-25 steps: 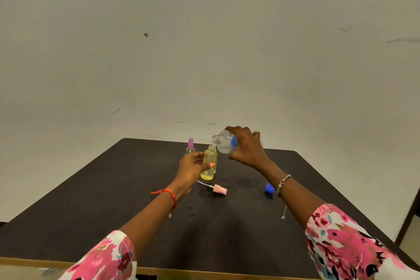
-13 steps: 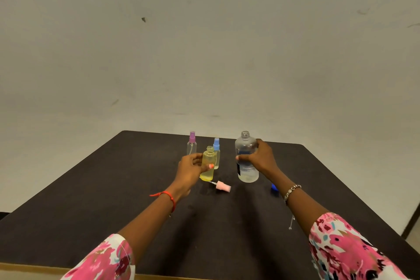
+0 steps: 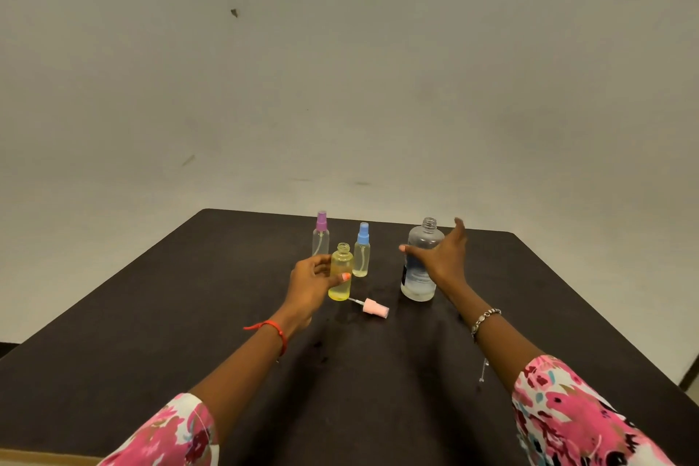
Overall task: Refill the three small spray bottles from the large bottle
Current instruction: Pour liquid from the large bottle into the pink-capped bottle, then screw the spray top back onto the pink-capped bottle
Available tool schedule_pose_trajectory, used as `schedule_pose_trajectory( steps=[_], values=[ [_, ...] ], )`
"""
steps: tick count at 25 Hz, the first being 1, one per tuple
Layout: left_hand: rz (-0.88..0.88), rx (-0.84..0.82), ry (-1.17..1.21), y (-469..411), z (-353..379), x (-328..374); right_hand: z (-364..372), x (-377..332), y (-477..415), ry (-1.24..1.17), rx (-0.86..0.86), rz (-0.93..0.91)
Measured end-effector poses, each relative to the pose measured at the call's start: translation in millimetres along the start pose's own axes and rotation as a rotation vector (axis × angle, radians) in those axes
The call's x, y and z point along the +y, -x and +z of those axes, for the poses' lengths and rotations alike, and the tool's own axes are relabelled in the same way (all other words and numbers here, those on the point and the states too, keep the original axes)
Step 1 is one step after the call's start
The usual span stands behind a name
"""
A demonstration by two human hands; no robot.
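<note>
A person is sitting at a dark desk [image 3: 151, 333], working near its far edge. The left hand [image 3: 312, 282] is gripping the uncapped yellow spray bottle [image 3: 341, 272], steadying it upright, probably so it cannot tip. Its pink spray top [image 3: 374, 307] is lying just beside it (toward the near edge). The right hand [image 3: 442, 257] is hovering spread open beside the large bottle [image 3: 420, 261], which is standing upright and capless. Behind, the purple-capped bottle [image 3: 320, 235] and blue-capped bottle [image 3: 362, 250] are waiting, closed.
</note>
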State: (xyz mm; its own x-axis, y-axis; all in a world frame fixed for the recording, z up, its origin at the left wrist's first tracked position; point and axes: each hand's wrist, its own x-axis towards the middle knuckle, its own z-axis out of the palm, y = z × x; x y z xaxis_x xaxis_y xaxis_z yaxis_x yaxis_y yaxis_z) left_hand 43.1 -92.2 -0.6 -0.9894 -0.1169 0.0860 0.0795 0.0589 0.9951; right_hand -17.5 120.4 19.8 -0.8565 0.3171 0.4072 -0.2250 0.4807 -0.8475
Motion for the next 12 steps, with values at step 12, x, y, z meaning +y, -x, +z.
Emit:
schedule_pose_trajectory(
  steps=[12],
  values=[
    [0.006, 0.029, 0.004, 6, -10, 2, 42, -2, 39, 0.670, -0.923, -0.186]
  ],
)
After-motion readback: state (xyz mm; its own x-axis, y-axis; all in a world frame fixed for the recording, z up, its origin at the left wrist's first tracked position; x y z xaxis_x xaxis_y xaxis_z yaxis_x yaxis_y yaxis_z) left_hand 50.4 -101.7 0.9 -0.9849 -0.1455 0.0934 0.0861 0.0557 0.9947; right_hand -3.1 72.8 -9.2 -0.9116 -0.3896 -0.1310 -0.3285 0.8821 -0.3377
